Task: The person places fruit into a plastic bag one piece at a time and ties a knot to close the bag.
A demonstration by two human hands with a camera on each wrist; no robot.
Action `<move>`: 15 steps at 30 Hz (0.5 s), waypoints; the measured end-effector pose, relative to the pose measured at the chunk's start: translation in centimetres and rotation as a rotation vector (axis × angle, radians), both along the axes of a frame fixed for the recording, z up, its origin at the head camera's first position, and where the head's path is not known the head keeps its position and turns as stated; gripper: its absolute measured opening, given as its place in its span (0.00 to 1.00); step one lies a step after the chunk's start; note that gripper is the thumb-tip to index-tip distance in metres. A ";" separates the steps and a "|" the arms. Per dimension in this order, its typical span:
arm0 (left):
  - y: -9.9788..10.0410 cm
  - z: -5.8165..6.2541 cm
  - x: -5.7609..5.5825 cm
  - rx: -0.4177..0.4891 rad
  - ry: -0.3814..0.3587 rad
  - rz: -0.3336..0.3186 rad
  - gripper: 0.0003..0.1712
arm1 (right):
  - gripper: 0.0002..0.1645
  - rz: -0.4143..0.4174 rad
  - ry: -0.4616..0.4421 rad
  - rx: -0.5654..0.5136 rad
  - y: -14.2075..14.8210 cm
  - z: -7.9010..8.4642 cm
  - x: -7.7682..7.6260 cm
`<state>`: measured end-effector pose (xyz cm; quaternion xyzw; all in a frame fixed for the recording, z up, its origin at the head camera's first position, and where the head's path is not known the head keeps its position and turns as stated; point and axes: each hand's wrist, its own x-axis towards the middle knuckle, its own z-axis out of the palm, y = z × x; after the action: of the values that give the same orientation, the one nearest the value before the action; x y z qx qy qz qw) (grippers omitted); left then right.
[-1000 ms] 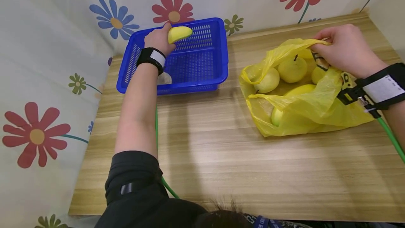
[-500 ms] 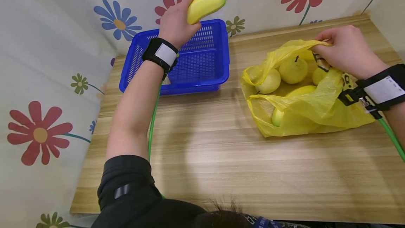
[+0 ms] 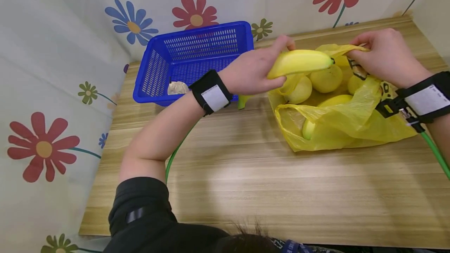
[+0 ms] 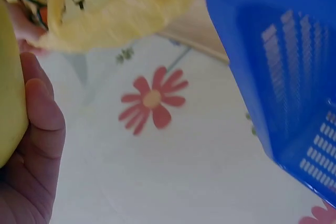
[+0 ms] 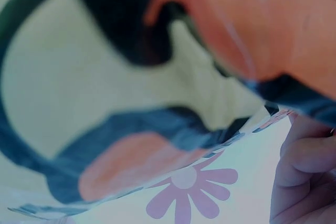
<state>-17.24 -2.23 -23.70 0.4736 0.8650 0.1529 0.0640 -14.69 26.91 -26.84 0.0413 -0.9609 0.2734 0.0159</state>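
Note:
My left hand (image 3: 254, 69) grips a yellow banana (image 3: 300, 62), its dark tip pointing right over the near-left opening of a yellow plastic bag (image 3: 351, 124). A greenish stem end shows below the hand. In the left wrist view the banana (image 4: 9, 93) lies against the curled fingers (image 4: 44, 108). My right hand (image 3: 388, 56) pinches the bag's upper rim and holds it raised. Inside the bag are several round yellow pears (image 3: 326, 78) and a long yellow fruit (image 3: 335, 100), partly covered by the plastic. Printed bag film (image 5: 131, 93) fills much of the right wrist view.
A blue perforated basket (image 3: 159, 98) stands at the back left, close to the flowered wall covering (image 3: 281, 3). A pale rounded thing with a dark stem (image 3: 178, 88) lies in its front left corner. Everything rests on a wooden table (image 3: 267, 190); a green cable (image 3: 174, 155) runs below the left arm.
My left hand has lifted the banana out of the blue basket and carried it rightward to the yellow bag. The right hand has kept its pinch on the bag's rim.

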 end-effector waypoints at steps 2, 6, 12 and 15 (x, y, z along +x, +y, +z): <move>0.6 -0.5 0.5 -0.053 -0.001 -0.044 0.31 | 0.21 0.001 0.003 0.005 -0.1 0.0 0.0; 1.9 -1.4 1.0 -0.173 0.054 -0.102 0.32 | 0.21 -0.003 0.002 0.014 -0.2 -0.1 0.0; 4.3 -2.2 1.8 -0.315 0.128 -0.180 0.35 | 0.22 -0.011 -0.013 0.000 -0.3 -0.2 -0.1; 5.7 -2.3 2.4 -0.328 0.113 -0.191 0.35 | 0.22 -0.009 -0.007 0.004 -0.4 -0.3 -0.1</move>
<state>-14.88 3.44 -26.03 0.5444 0.8318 -0.0236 0.1060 -14.83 26.55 -27.09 0.0359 -0.9617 0.2716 0.0135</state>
